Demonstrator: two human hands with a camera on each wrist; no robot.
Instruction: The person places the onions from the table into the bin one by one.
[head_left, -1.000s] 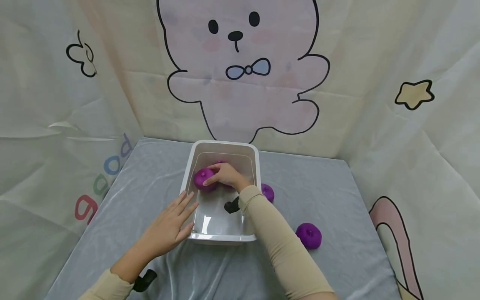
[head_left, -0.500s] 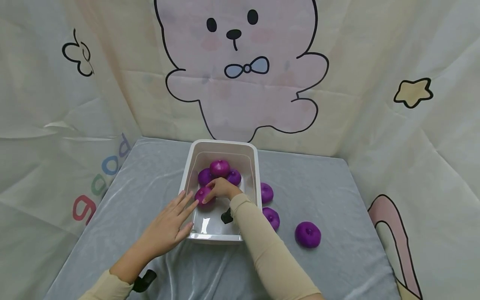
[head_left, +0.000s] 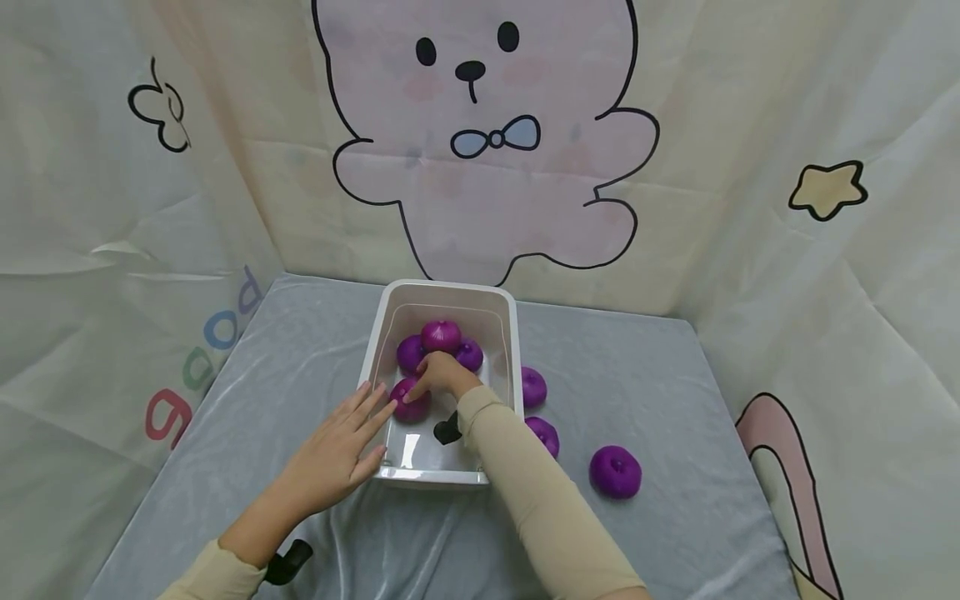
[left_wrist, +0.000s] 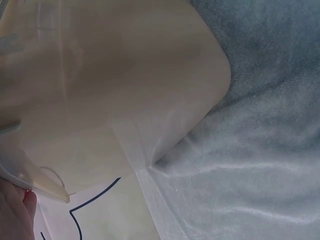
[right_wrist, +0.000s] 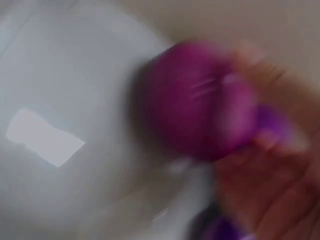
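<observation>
In the head view, my right hand (head_left: 448, 375) reaches into a white plastic tub and has its fingertips on a magenta-purple onion (head_left: 409, 403) near the tub's left wall. The blurred right wrist view shows thumb and fingers pinching one side of that onion (right_wrist: 192, 105). Behind it lie a shiny magenta onion (head_left: 441, 337) and purple ones to its left (head_left: 409, 353) and right (head_left: 470, 355). My left hand (head_left: 341, 450), fingers spread straight, rests on the left rim of the tub (head_left: 450, 478). Only a bit of the left hand (left_wrist: 16, 210) shows in the left wrist view.
Right of the tub are a purple onion (head_left: 534, 387) by its wall, another (head_left: 543, 435) partly behind my sleeve, and a third (head_left: 615, 472) farther right. Grey cloth (head_left: 675, 392) covers the table. Printed curtains (head_left: 300, 225) stand behind and at both sides.
My right hand brought the onion from farther back in the tub toward the front, uncovering the onions behind. Over the last half second the hand shifted only slightly. My left hand stayed put.
</observation>
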